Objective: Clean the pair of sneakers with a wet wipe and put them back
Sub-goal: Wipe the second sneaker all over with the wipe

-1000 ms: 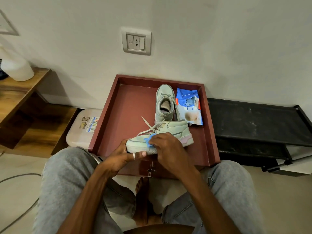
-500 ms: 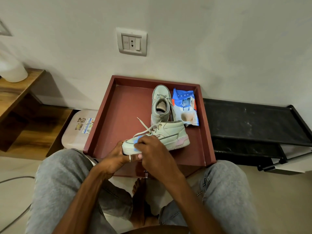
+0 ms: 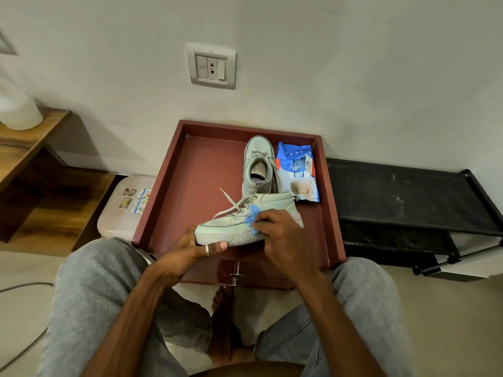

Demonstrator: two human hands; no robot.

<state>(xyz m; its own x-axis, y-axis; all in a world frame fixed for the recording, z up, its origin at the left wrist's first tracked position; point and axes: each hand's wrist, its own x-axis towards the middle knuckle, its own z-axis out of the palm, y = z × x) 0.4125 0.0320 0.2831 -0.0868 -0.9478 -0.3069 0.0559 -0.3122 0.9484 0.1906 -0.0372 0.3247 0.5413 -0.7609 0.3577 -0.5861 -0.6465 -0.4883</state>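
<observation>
While left hand (image 3: 189, 248) grips matte sneaker (image 3: 226, 227) toe, right hand (image 3: 283, 238) pinches crumpled blue wipe (image 3: 251, 216).

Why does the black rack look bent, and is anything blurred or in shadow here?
Head view: wide-angle lens bows the rack and tray; head view: soft even light, no glare, shade under the shelf; head view: the wipe in the right hand looks slightly smeared, the sneaker sharper.
</observation>
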